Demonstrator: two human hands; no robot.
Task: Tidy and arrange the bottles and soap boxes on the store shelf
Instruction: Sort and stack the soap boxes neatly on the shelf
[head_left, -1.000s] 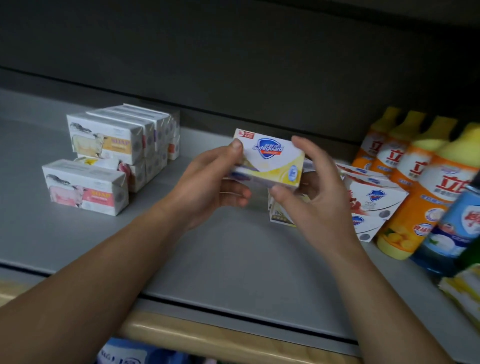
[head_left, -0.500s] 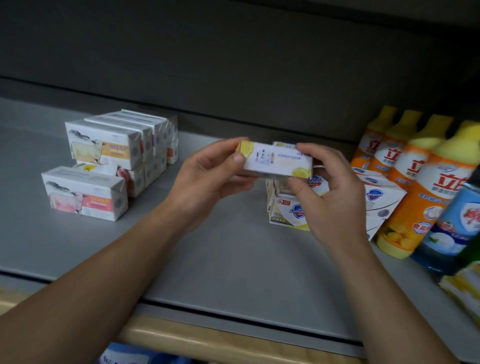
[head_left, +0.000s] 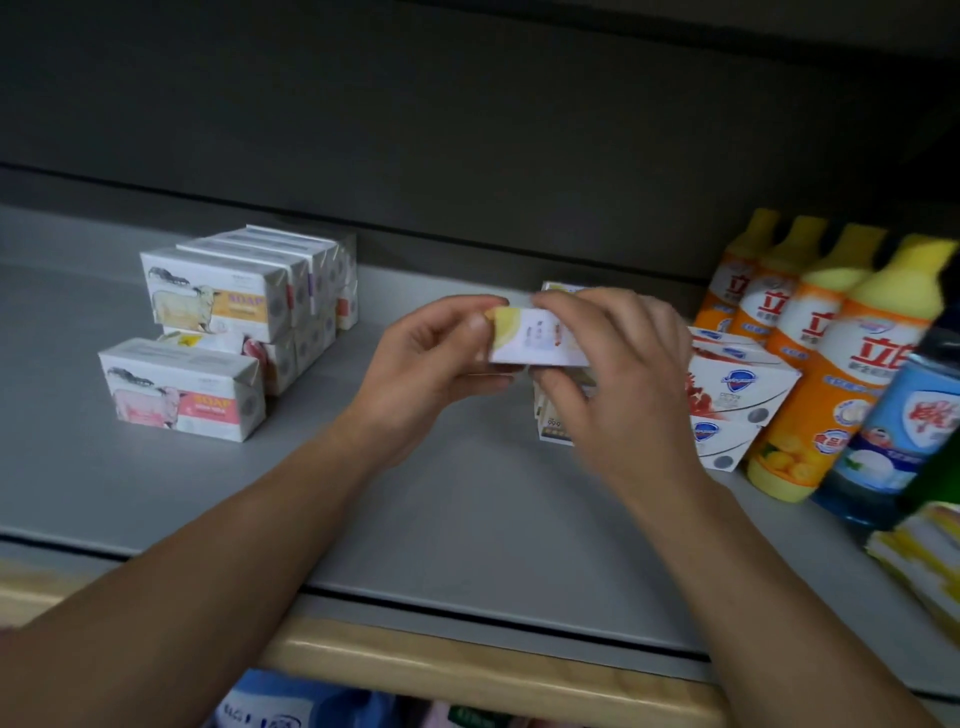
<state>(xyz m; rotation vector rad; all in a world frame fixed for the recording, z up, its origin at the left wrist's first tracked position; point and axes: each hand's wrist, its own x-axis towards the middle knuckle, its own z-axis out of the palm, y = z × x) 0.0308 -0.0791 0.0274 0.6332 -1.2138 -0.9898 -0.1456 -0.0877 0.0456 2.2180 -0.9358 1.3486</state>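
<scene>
A white-and-yellow soap box (head_left: 530, 338) is held above the grey shelf (head_left: 467, 519) between both hands. My left hand (head_left: 436, 364) pinches its left end with thumb and fingers. My right hand (head_left: 613, 374) grips its right end, fingers curled over the top and thumb underneath. Behind my right hand stands a pile of similar soap boxes (head_left: 553, 426), mostly hidden. Red-and-white soap boxes (head_left: 737, 384) lie stacked to their right. At the left sits a stack of sheep-print soap boxes (head_left: 228, 301), with one pink-labelled box (head_left: 182, 389) in front.
A row of orange bottles with yellow caps (head_left: 831, 353) lines the right side, with a blue bottle (head_left: 904, 436) beside the front one. Yellow-and-white packets (head_left: 924, 551) lie at the far right. A wooden edge (head_left: 467, 670) runs along the shelf front.
The held soap box has been turned from its broad front face to its narrow side. Both hands have carried it slightly lower and toward the pile behind.
</scene>
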